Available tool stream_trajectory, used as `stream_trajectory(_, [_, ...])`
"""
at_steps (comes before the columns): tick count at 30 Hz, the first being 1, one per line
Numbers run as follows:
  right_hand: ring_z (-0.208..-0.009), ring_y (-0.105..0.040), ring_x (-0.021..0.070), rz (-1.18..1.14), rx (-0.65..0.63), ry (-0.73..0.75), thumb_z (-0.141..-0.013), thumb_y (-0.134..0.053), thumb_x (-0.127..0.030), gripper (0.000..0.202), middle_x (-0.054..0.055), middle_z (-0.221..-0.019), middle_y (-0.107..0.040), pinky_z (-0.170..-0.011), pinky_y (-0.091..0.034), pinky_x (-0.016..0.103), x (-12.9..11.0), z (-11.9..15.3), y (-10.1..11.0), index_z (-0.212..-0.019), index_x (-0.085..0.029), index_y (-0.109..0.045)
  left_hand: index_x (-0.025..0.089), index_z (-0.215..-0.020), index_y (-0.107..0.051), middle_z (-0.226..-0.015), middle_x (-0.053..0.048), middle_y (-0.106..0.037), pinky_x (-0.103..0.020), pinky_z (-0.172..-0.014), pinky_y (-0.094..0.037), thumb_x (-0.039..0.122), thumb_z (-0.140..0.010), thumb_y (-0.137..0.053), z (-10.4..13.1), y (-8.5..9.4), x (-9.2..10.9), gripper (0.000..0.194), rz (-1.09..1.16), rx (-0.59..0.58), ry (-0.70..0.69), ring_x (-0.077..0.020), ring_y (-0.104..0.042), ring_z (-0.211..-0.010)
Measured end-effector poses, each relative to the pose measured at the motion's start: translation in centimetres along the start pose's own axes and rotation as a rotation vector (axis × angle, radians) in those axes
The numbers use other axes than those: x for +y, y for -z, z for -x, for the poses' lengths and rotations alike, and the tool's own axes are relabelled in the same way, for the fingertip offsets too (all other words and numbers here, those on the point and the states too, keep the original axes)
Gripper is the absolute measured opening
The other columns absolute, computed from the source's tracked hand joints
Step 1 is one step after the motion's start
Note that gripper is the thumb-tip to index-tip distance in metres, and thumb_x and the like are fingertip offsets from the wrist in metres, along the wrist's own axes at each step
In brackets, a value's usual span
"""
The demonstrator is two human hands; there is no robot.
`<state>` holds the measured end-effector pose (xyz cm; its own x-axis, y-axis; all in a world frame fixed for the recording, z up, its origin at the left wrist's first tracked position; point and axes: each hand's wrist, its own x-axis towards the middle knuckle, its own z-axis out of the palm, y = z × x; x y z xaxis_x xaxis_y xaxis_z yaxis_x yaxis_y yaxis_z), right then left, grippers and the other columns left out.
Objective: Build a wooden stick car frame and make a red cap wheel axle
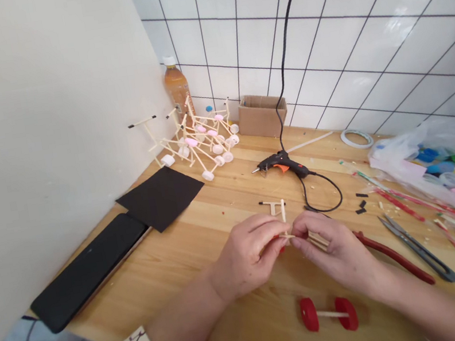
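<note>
Near the middle of the table, my left hand (252,253) pinches a small piece made of pale wooden sticks (283,210), one of which points upward. Facing it, my right hand (332,249) is closed with its fingertips on the end of a thin stick at the same joint. Bits of red show by my left fingertips, mostly hidden. Just beyond the hands is a T-shaped stick handlebar (272,206) with black tips; whether it joins the held piece I cannot tell. Below my right hand lies a pair of red wheels (346,313) on a stick axle.
Several finished stick tricycles (200,140) stand by a drink bottle (177,88) and cardboard box (262,116). A glue gun (281,162) lies with its cord. Red-handled pliers (394,256), snips (419,249), stick bundles, tape (356,138) and a plastic bag (439,158) are right; black sheet (162,197) left.
</note>
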<state>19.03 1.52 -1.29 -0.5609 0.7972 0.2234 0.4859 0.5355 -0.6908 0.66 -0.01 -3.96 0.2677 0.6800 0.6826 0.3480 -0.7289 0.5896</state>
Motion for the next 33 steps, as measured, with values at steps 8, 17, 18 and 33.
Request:
stream_trajectory(8, [-0.067, -0.052, 0.0137, 0.002, -0.004, 0.002, -0.088, -0.049, -0.018, 0.017, -0.001, -0.069, -0.055, -0.061, -0.043, 0.026, -0.15, -0.18, 0.04, -0.071, -0.021, -0.049, 0.013, -0.103, -0.061, -0.094, -0.010, -0.067, -0.028, -0.076, -0.055, 0.007, -0.084, -0.055, -0.06, 0.08, 0.05, 0.020, 0.004, -0.010, 0.009, -0.0159, -0.064, -0.085])
stream_trajectory(17, [-0.068, -0.053, 0.0135, 0.002, -0.010, 0.003, -0.087, -0.049, -0.018, 0.016, -0.001, -0.070, -0.055, -0.063, -0.043, 0.026, -0.07, -0.01, 0.11, -0.071, -0.021, -0.048, 0.014, -0.103, -0.061, -0.094, -0.010, -0.067, -0.027, -0.076, -0.054, 0.008, -0.085, -0.054, 0.00, 0.02, 0.06, 0.020, 0.001, -0.010, 0.015, -0.0157, -0.064, -0.085])
stream_trajectory(18, [-0.068, -0.053, 0.0135, 0.003, -0.006, 0.007, -0.087, -0.049, -0.018, 0.017, -0.001, -0.070, -0.055, -0.062, -0.042, 0.026, -0.09, -0.05, 0.10, -0.071, -0.021, -0.048, 0.014, -0.103, -0.061, -0.094, -0.010, -0.067, -0.027, -0.076, -0.054, 0.008, -0.084, -0.054, -0.01, 0.03, 0.07, 0.020, -0.003, -0.009, 0.011, -0.0157, -0.064, -0.085])
stream_trajectory(33, [-0.067, -0.053, 0.0140, 0.009, 0.001, -0.002, -0.086, -0.049, -0.018, 0.016, -0.001, -0.069, -0.055, -0.061, -0.042, 0.026, -0.10, -0.12, 0.11, -0.070, -0.021, -0.048, 0.014, -0.103, -0.061, -0.095, -0.010, -0.067, -0.028, -0.076, -0.054, 0.010, -0.084, -0.055, -0.21, 0.32, 0.35, 0.021, 0.017, -0.026, 0.039, -0.0163, -0.064, -0.085])
